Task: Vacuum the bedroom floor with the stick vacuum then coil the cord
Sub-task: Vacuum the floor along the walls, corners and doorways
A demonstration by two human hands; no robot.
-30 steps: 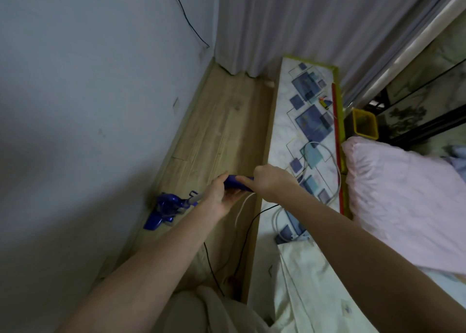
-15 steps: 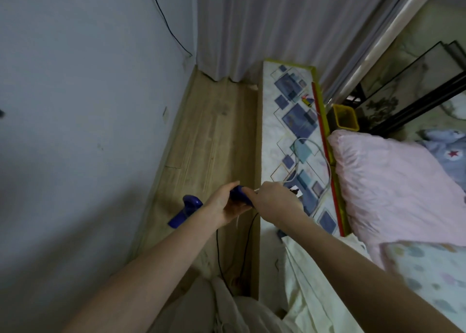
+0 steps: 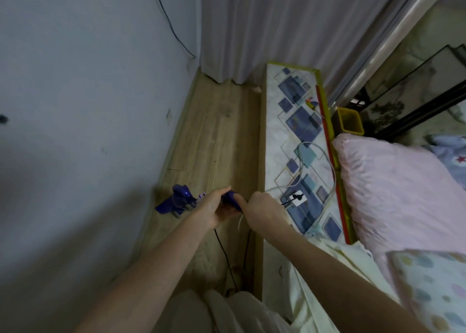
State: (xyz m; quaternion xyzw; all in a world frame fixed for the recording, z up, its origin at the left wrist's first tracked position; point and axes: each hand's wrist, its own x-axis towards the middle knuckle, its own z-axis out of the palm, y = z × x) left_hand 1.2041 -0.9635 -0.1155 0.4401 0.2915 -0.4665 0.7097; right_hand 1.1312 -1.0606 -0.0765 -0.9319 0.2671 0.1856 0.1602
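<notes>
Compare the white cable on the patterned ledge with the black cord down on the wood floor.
Colour: the white cable is pale, the black cord dark.
Place: the white cable lies on the patterned ledge; the black cord runs over the wood floor beside it.
Shape: the white cable makes a wide loop; the black cord shows only a short, gently bent run.
Both are thin and lead towards the hands.

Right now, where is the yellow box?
In the head view, the yellow box sits on the right, in the gap behind the pink pillow, beside the far end of the patterned ledge.
</notes>
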